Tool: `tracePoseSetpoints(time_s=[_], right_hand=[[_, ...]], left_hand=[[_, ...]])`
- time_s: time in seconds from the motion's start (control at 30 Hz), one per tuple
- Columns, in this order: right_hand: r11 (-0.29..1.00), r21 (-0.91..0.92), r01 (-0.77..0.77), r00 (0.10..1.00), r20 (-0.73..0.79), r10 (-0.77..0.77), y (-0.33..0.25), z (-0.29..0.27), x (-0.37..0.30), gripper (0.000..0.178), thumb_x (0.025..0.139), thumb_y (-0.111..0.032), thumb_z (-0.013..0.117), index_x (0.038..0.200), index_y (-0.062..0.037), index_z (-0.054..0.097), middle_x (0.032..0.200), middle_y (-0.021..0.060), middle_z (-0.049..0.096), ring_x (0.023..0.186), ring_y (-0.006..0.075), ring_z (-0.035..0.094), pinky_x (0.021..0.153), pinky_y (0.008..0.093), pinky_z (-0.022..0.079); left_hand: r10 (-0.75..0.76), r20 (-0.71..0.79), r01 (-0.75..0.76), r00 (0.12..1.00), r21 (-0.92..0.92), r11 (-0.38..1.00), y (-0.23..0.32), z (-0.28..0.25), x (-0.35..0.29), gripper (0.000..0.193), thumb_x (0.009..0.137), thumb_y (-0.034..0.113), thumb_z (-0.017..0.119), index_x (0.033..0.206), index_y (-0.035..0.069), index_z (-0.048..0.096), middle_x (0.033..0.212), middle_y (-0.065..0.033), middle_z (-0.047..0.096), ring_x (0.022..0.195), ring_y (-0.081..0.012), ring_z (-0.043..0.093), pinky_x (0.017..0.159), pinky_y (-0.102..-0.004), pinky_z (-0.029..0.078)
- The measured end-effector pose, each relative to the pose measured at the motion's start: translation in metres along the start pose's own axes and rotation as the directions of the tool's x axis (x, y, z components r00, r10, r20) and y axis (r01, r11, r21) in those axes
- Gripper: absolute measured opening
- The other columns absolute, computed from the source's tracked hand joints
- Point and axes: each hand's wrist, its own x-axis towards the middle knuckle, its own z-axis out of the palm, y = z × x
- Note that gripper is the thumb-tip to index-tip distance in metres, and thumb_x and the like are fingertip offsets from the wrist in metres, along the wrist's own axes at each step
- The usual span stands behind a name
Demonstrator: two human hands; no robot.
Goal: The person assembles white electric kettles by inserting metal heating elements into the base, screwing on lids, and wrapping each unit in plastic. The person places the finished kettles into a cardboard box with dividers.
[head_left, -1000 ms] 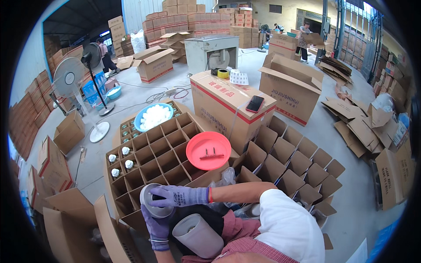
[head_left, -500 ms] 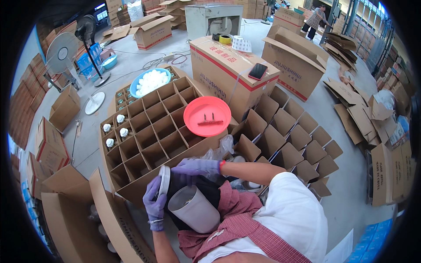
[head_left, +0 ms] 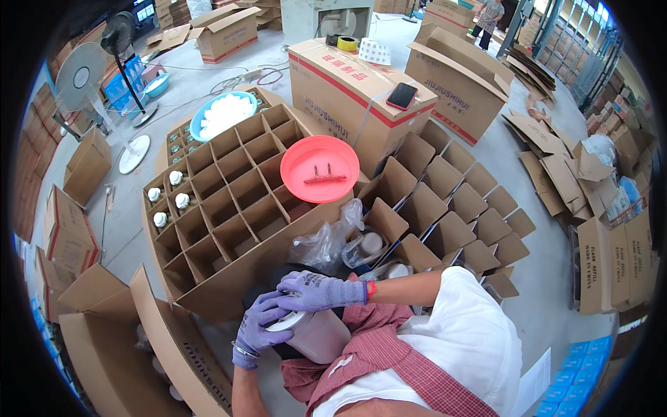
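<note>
A pale grey-white cylindrical canister (head_left: 321, 339) rests tilted on my lap, its mouth covered by a white round lid (head_left: 290, 322). My left hand (head_left: 261, 329), in a purple glove, curls around the near left side of the lid, fingers on its rim. Also gloved, my right hand (head_left: 316, 290) lies over the lid's far side, its fingers bent down close to the left hand. The fingertips of the right hand are partly hidden. Beyond the hands, crumpled clear plastic bags (head_left: 330, 240) lie against a divided carton (head_left: 229, 278).
Several white-topped items (head_left: 182, 201) stand in the divided carton's left cells. A red bowl (head_left: 320, 169) with a small dark-red item sits on its edge. Cardboard dividers (head_left: 451, 201) spread to the right; an open carton (head_left: 104, 347) stands at left. A phone (head_left: 401, 96) lies on a taped box.
The lid, held upright beside the canister before, now lies over its mouth. Both hands have come together on it and moved toward the canister. The view has shifted slightly.
</note>
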Motion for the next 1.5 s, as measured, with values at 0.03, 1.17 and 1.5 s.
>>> tracePoseSetpoints(time_s=[0.03,1.17,1.5], right_hand=[[0.998,-0.046,0.041,0.999,0.01,-0.041,0.0,-0.003,-0.003,0.026,0.086,-0.021,0.062,0.108,-0.0052,0.062,0.114,0.0218,0.061,0.104,0.0396,0.061,0.084,0.0467,0.053],[0.769,-0.19,-0.61,0.518,0.639,0.569,-0.032,-0.108,-0.1,0.075,0.091,-0.064,0.055,0.129,0.0012,0.054,0.115,0.0206,0.06,0.105,0.0368,0.061,0.086,0.0423,0.051],[0.968,0.225,0.112,0.99,-0.114,-0.088,-0.058,-0.038,-0.085,0.069,0.082,-0.053,0.061,0.139,-0.0142,0.049,0.135,0.0177,0.048,0.128,0.0383,0.044,0.109,0.0542,0.03]], left_hand=[[-0.012,0.018,0.012,1.0,-0.016,1.0,0.003,0.0,0.003,0.051,0.058,0.022,0.082,0.103,0.002,0.072,0.118,-0.0144,0.068,0.118,-0.0364,0.058,0.099,-0.044,0.047],[-0.861,-0.098,0.458,0.499,-0.814,0.357,-0.019,0.165,-0.052,0.027,0.096,0.022,0.063,0.109,-0.002,0.065,0.101,-0.0097,0.068,0.089,-0.0173,0.064,0.08,-0.0315,0.053],[-0.561,0.106,0.367,0.821,-0.851,0.376,-0.044,0.161,-0.064,0.037,0.088,0.023,0.069,0.122,0.009,0.064,0.119,-0.01,0.068,0.105,-0.0249,0.066,0.094,-0.0362,0.052]])
